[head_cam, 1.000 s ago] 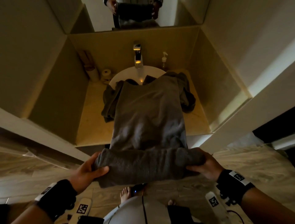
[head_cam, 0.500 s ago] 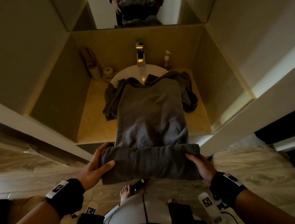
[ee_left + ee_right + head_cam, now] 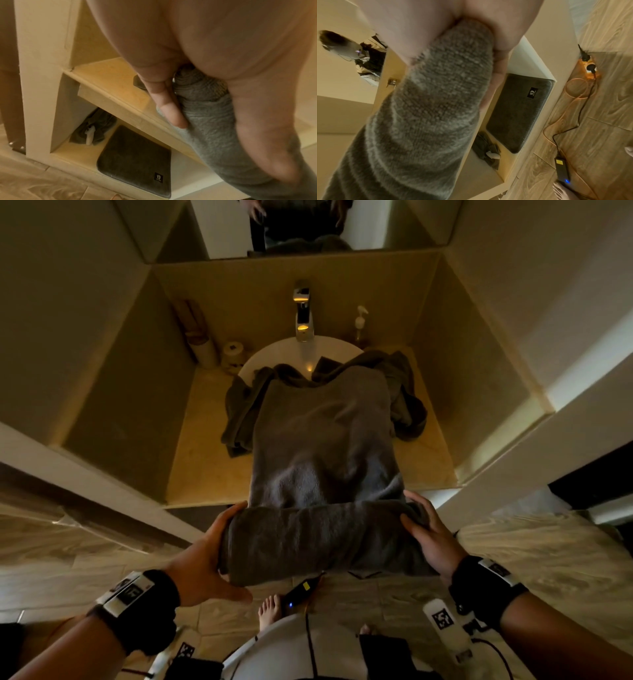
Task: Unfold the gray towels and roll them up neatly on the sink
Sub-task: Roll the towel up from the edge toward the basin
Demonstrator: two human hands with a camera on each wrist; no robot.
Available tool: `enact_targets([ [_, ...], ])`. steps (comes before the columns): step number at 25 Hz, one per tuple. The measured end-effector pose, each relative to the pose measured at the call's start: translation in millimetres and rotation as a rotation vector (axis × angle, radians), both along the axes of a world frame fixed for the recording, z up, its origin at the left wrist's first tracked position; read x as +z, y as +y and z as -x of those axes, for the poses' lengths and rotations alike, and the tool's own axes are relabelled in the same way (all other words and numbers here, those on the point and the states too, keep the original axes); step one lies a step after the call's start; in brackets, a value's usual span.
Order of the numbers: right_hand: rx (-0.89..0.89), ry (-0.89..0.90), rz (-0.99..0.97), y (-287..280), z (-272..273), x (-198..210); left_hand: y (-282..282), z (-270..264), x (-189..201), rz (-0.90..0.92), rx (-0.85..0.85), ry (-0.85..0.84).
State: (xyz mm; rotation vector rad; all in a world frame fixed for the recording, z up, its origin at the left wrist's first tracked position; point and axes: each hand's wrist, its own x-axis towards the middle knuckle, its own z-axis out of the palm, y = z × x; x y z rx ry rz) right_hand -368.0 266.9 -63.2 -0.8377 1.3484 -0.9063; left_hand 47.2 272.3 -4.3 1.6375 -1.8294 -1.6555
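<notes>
Head view: towel roll [image 3: 322, 539] axis is lying L–R, flat part [image 3: 325, 440] stretching ahead.
Hands: left hand [image 3: 205, 556] & right hand [image 3: 431, 542] are being curled round roll ends.

We see a faucet [image 3: 303, 316] behind the basin, a soap dispenser [image 3: 360, 320] to its right and a paper roll [image 3: 233, 350] to its left. Below the counter lie a dark mat [image 3: 135, 159] and a power adapter [image 3: 562, 170] on the floor.
</notes>
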Motion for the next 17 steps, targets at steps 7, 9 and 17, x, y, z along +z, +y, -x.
enact_targets([
  [7,0.325,0.059,0.118,9.1,23.1,5.7,-0.3,-11.1,-12.7,0.076,0.237,0.209],
  [9,0.499,0.285,0.142,12.1,28.5,8.1,-1.3,-13.0,-15.4,0.03,0.274,0.236],
  [17,0.411,0.509,0.233,12.8,25.2,18.3,-7.0,-18.8,-30.6,-0.124,0.387,0.259],
])
